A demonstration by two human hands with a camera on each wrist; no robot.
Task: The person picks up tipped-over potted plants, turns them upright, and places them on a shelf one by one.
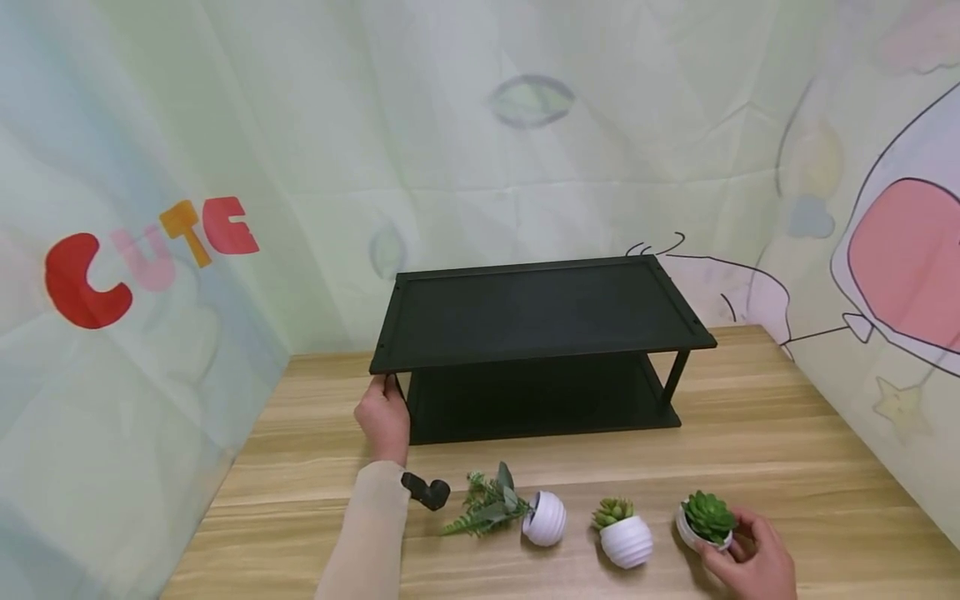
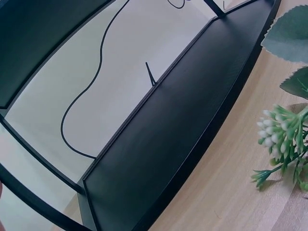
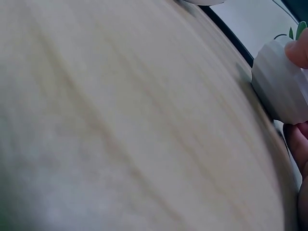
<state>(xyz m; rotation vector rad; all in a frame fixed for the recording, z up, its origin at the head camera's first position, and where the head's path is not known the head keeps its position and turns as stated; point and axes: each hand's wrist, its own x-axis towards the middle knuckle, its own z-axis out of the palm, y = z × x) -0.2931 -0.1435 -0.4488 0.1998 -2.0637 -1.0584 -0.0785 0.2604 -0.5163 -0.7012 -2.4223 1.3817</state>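
A black two-tier shelf (image 1: 540, 312) stands on the wooden table. At its left end my left hand (image 1: 384, 418) grips the front post, just under the top board; part of the fingers is hidden behind it. The lower board (image 2: 159, 144) fills much of the left wrist view. My right hand (image 1: 759, 557) holds a small white pot with a green succulent (image 1: 708, 515), thumb and fingers on opposite sides. In the right wrist view this ribbed white pot (image 3: 279, 82) shows close to the tabletop, tilted in the picture.
Left of the right hand, a white pot with a succulent (image 1: 626, 542) lies tipped over. Farther left lies another white pot (image 1: 545, 518) with leafy sprigs (image 1: 491, 504) toward the left forearm. A printed curtain (image 1: 465, 167) hangs behind and beside the table (image 1: 300, 467).
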